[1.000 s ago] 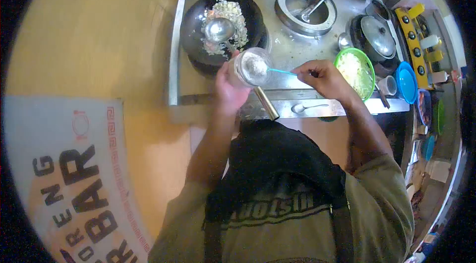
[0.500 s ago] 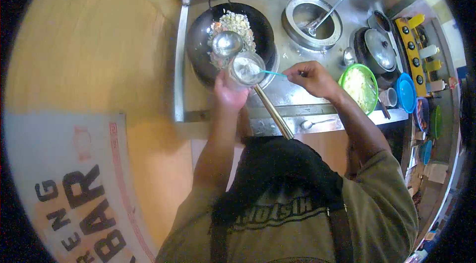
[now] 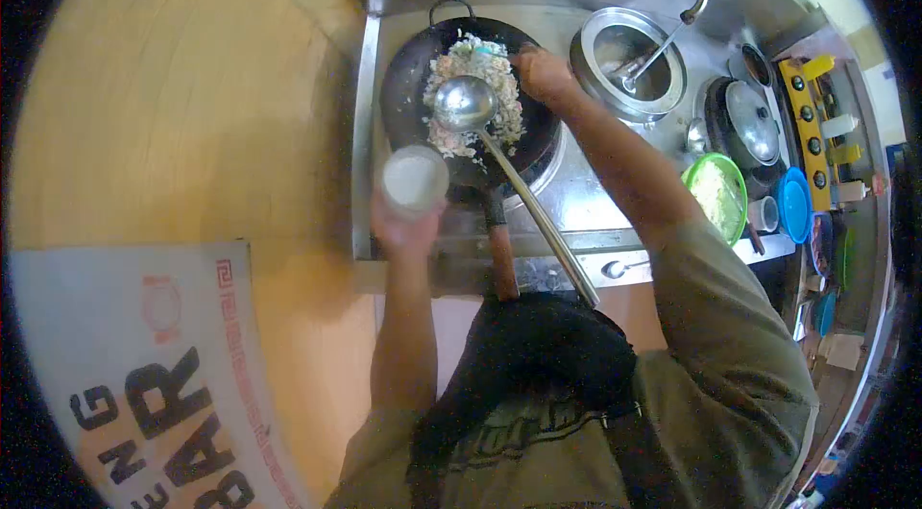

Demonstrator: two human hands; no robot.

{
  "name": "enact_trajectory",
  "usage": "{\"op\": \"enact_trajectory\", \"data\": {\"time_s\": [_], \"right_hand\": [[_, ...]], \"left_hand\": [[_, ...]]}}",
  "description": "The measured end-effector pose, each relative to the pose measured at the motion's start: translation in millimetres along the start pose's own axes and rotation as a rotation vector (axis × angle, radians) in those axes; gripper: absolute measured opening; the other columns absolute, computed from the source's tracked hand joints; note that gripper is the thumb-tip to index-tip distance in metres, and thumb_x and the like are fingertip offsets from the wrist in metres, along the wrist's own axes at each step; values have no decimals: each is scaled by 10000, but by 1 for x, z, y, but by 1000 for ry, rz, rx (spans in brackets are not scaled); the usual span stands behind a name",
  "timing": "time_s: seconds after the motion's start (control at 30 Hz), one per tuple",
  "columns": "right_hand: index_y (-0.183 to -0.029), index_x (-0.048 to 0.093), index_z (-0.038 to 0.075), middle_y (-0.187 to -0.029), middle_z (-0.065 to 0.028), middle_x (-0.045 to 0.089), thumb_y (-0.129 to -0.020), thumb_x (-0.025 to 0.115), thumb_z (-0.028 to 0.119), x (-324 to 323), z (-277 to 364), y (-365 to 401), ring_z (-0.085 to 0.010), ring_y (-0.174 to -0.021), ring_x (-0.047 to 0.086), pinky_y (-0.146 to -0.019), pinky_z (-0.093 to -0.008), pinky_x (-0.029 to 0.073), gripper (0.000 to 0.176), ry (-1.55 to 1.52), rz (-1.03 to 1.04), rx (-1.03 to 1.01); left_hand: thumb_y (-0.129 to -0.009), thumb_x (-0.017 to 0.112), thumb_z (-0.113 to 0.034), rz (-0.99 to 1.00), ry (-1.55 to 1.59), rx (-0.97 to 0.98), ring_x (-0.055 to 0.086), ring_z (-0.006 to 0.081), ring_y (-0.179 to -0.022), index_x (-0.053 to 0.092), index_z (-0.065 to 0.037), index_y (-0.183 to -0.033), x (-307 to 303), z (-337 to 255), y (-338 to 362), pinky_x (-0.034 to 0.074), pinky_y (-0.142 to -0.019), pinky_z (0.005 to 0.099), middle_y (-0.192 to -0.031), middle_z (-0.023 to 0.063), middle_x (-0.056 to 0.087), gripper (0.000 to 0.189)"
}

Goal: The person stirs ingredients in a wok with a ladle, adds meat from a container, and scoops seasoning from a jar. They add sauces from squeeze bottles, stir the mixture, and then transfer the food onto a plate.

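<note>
My left hand (image 3: 407,229) is wrapped round a small clear tub of white powder (image 3: 414,181), held just off the near left rim of the wok (image 3: 403,91). Over the wok's far right side, my right hand (image 3: 545,75) pinches a small teal spoon (image 3: 488,52), its end above the fried rice (image 3: 504,86). A steel ladle (image 3: 466,104) rests in the wok with its bowl on the rice. Its long handle slants toward my apron, beside the wok's wooden handle (image 3: 502,259).
Right of the wok stands a round steel pot (image 3: 595,77) with a ladle in it, under a tap (image 3: 696,5). Farther right are a lidded pot (image 3: 754,123), a green bowl (image 3: 738,216) of shredded food, a blue bowl (image 3: 794,205) and squeeze bottles (image 3: 839,126). A spoon (image 3: 615,269) lies along the front edge.
My right hand has swung left and away from me, carrying the teal spoon from the tub to above the rice. My left hand has drawn the tub back toward me and left, off the wok.
</note>
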State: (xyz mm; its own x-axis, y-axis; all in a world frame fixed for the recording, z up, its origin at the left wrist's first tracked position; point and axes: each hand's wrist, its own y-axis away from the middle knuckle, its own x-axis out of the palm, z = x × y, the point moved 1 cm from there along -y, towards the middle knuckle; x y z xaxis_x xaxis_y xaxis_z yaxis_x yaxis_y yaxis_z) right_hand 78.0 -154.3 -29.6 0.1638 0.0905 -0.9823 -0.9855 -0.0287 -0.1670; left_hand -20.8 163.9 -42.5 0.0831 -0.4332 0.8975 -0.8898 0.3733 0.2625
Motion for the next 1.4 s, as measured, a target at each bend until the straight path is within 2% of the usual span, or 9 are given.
{"op": "enact_trajectory", "data": {"time_s": [0.17, 0.23, 0.33, 0.5, 0.7, 0.97, 1.17, 1.3, 1.4], "right_hand": [[-1024, 627, 143, -897, -124, 597, -789, 528, 82, -106, 44, 60, -294, -839, 594, -717, -380, 486, 262, -364, -231, 136], [-1009, 615, 145, -830, -141, 592, -785, 521, 145, -148, 58, 101, -331, -743, 600, -649, -422, 502, 243, -420, -198, -143], [-894, 636, 123, -809, -115, 616, -787, 522, 197, -186, 105, 135, -306, -714, 617, -599, -405, 517, 174, -289, 154, -225], [-882, 643, 113, -804, -131, 631, -782, 519, 184, -153, 96, 144, -302, -721, 626, -612, -398, 516, 175, -147, 305, -200], [-939, 656, 44, -811, -95, 668, -793, 591, 118, -132, 59, 174, -163, -746, 621, -711, -295, 488, 176, -1130, 344, 192], [-949, 638, -16, -846, -85, 659, -827, 567, 96, -120, 45, 189, -121, -782, 590, -735, -271, 478, 180, -1286, 296, 201], [-948, 658, 18, -709, 27, 597, -820, 589, 69, -118, 42, 181, -28, -619, 471, -549, -195, 381, 154, -1278, 274, 230], [-928, 674, 50, -634, 45, 540, -834, 583, 150, -116, 27, 147, -32, -562, 418, -497, -198, 335, 164, -1312, 196, 284], [-937, 669, 72, -720, -72, 614, -809, 568, 157, -96, 9, 83, -165, -667, 567, -610, -303, 446, 184, -885, 25, 224]], "left_hand": [[-803, 382, -511, -125, 4, -24, 481, 337, -1027, 410, -148, -1264, -10, 2, 9, 422, -696, 471, -1240, 114, 462, 588], [-815, 367, -504, -93, -202, 22, 468, 329, -1072, 399, -141, -1280, -13, 7, 0, 423, -739, 485, -1260, 113, 452, 590], [-836, 337, -483, 35, -103, -57, 430, 313, -1151, 382, -125, -1301, 4, 19, -12, 391, -852, 516, -1297, 109, 427, 588], [-850, 294, -468, 172, -145, -80, 358, 303, -1235, 366, -113, -1315, 33, 37, -16, 267, -1001, 532, -1338, 99, 391, 589], [-833, 320, -499, 187, -182, -99, 405, 304, -1188, 388, -144, -1302, 47, 49, -14, 381, -872, 527, -1313, 87, 420, 592], [-820, 344, -516, 173, -144, -134, 482, 300, -1077, 420, -140, -1258, 56, 61, -15, 445, -696, 461, -1232, 93, 485, 583], [-817, 355, -516, 194, -124, -144, 492, 304, -1045, 426, -134, -1246, 46, 60, -28, 442, -673, 450, -1222, 102, 490, 580], [-813, 355, -511, 107, -54, -100, 491, 308, -1041, 437, -134, -1236, 35, 48, -39, 441, -657, 447, -1212, 109, 494, 573], [-784, 396, -497, -68, -170, -8, 498, 320, -991, 459, -135, -1210, 25, 24, -32, 431, -647, 451, -1219, 108, 478, 562]]}}
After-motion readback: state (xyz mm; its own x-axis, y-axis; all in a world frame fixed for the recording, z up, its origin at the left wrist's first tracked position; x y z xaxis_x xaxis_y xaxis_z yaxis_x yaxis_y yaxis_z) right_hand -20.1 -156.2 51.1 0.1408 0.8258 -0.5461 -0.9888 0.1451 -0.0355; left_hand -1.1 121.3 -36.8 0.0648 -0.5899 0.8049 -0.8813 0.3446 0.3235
